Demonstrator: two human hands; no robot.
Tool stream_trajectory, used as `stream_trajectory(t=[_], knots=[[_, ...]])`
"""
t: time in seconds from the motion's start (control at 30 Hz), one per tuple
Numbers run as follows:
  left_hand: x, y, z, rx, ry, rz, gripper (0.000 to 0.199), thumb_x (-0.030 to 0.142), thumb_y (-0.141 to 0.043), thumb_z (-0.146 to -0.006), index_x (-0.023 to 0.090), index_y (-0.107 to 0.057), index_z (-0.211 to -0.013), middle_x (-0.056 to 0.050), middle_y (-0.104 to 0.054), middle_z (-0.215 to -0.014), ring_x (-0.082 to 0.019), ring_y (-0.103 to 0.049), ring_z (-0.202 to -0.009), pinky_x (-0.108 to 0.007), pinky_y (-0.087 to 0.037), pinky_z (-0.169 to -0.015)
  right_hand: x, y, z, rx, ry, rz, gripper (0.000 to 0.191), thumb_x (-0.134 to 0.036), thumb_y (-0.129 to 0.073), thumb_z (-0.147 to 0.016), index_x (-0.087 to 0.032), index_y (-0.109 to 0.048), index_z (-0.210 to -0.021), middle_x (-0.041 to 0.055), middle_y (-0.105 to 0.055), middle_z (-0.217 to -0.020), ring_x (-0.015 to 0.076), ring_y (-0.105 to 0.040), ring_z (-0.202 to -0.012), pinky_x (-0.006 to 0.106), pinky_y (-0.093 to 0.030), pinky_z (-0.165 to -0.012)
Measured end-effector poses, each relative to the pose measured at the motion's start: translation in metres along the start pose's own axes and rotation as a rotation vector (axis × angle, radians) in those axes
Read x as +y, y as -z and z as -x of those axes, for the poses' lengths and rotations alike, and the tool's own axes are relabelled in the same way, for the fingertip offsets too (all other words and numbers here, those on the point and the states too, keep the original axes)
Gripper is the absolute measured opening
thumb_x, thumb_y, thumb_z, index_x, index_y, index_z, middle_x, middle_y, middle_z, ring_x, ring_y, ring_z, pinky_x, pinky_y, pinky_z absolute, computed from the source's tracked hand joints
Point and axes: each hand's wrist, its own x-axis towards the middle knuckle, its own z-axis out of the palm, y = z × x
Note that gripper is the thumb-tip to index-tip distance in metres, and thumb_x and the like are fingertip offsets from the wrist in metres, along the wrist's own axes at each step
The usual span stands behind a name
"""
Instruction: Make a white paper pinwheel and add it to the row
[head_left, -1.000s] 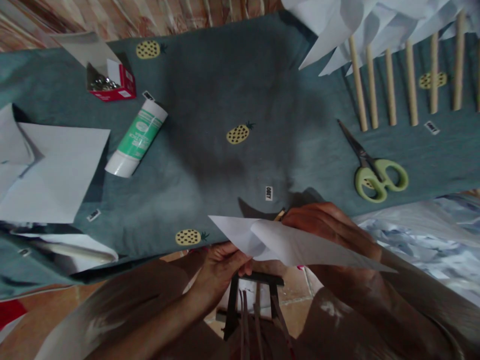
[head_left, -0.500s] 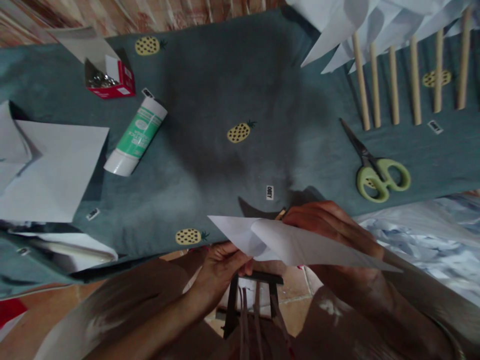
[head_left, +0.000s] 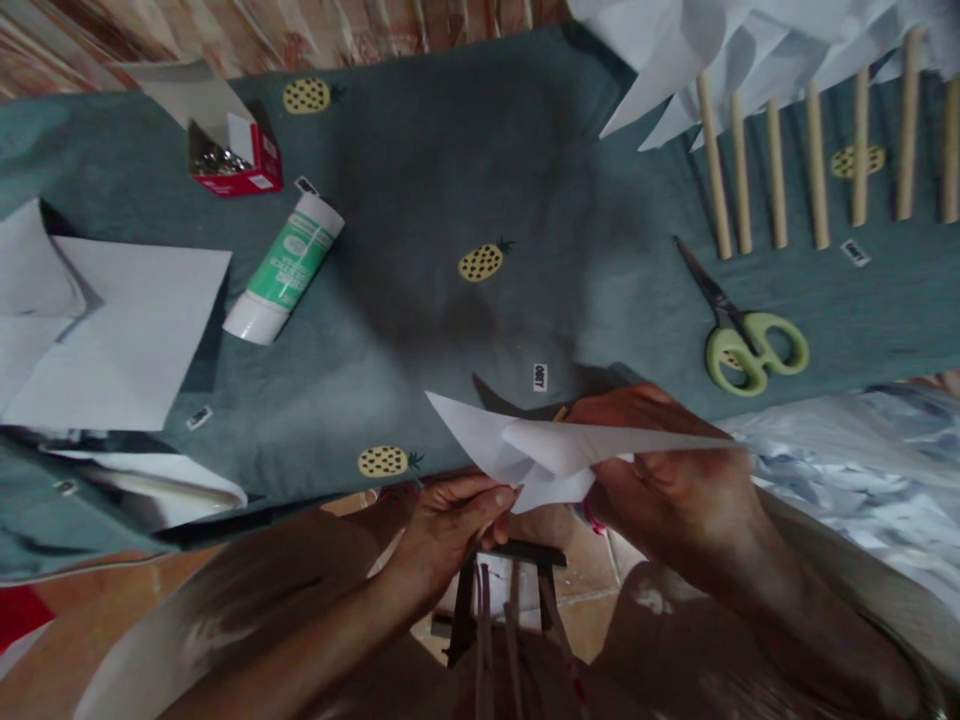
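A white paper pinwheel (head_left: 559, 448) with curled, pointed blades is held between my hands at the table's near edge. My left hand (head_left: 465, 512) pinches its lower left part between thumb and fingers. Behind and under the right-hand blade, my right hand (head_left: 667, 460) is closed round the pinwheel's far side, its fingers partly hidden by the paper. The tip of a wooden stick (head_left: 561, 413) shows beside the right fingers. Green-handled scissors (head_left: 756, 350) lie to the right, beyond my right hand.
Finished pinwheels on wooden sticks (head_left: 817, 165) lie at the back right. On the left are a glue stick (head_left: 285, 268), a red box of metal pins (head_left: 238, 170) and white paper sheets (head_left: 142, 330). A plastic bag of paper scraps (head_left: 862, 480) sits at the right.
The pinwheel has turned and tilted in my hands, its left tip rising and its right blade swinging up. My right hand has shifted with it, and the view has moved slightly.
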Motion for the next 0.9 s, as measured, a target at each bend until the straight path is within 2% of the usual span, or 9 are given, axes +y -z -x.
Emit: stream_trajectory(t=[0.07,0.2,0.33,0.57,0.7,0.9], knots=[[0.001,-0.003,0.002,-0.005,0.021,0.016,0.036,0.049,-0.087,-0.060,0.015,-0.078,-0.072,0.002,-0.059,-0.049,-0.005,-0.047,-0.045,-0.018,-0.033,-0.047,-0.002,0.002,-0.004,0.016,-0.028,0.007,0.021,-0.022,-0.050,-0.094,-0.023,-0.069,-0.085,0.0043,-0.074,-0.090,0.0228,-0.069,-0.089,0.039,-0.055,-0.083],[0.005,-0.007,0.008,-0.009,0.051,0.041,0.047,0.049,-0.090,-0.054,0.015,-0.079,-0.084,0.002,-0.061,-0.050,-0.005,-0.052,-0.044,-0.017,-0.039,-0.047,-0.003,0.004,-0.010,0.026,-0.131,0.045,0.016,-0.028,-0.058,-0.090,-0.023,-0.074,-0.087,0.0049,-0.074,-0.083,0.0224,-0.070,-0.077,0.033,-0.053,-0.067],[0.010,-0.008,0.013,-0.011,0.006,0.035,0.049,0.049,-0.092,-0.048,0.013,-0.078,-0.079,0.001,-0.063,-0.054,-0.006,-0.055,-0.046,-0.017,-0.043,-0.046,-0.005,0.005,-0.018,-0.009,-0.192,0.043,0.014,-0.022,-0.065,-0.084,-0.022,-0.076,-0.091,0.0048,-0.076,-0.084,0.0222,-0.071,-0.076,0.031,-0.051,-0.067],[0.009,-0.004,0.010,-0.055,-0.083,0.010,0.050,0.044,-0.093,-0.048,0.010,-0.078,-0.083,0.000,-0.063,-0.055,-0.007,-0.055,-0.048,-0.018,-0.044,-0.048,-0.010,0.015,-0.037,-0.201,-0.365,0.054,0.013,-0.025,-0.068,-0.080,-0.020,-0.078,-0.086,0.0036,-0.077,-0.080,0.0252,-0.073,-0.079,0.031,-0.049,-0.068],[0.008,-0.002,0.008,-0.090,-0.145,-0.009,0.042,0.040,-0.092,-0.052,0.010,-0.077,-0.077,-0.002,-0.064,-0.057,-0.007,-0.055,-0.050,-0.019,-0.044,-0.049,-0.007,0.021,-0.051,-0.308,-0.371,-0.008,0.012,-0.021,-0.070,-0.075,-0.018,-0.078,-0.084,0.0016,-0.075,-0.075,0.0220,-0.070,-0.077,0.028,-0.048,-0.066],[0.007,-0.002,0.006,-0.069,-0.159,-0.006,0.036,0.034,-0.092,-0.052,0.011,-0.078,-0.077,-0.004,-0.069,-0.068,-0.008,-0.057,-0.050,-0.022,-0.044,-0.049,0.001,0.028,-0.070,-0.459,-0.468,-0.191,0.002,-0.018,-0.074,-0.068,-0.016,-0.074,-0.067,0.0001,-0.072,-0.069,0.0170,-0.065,-0.070,0.026,-0.048,-0.066]])
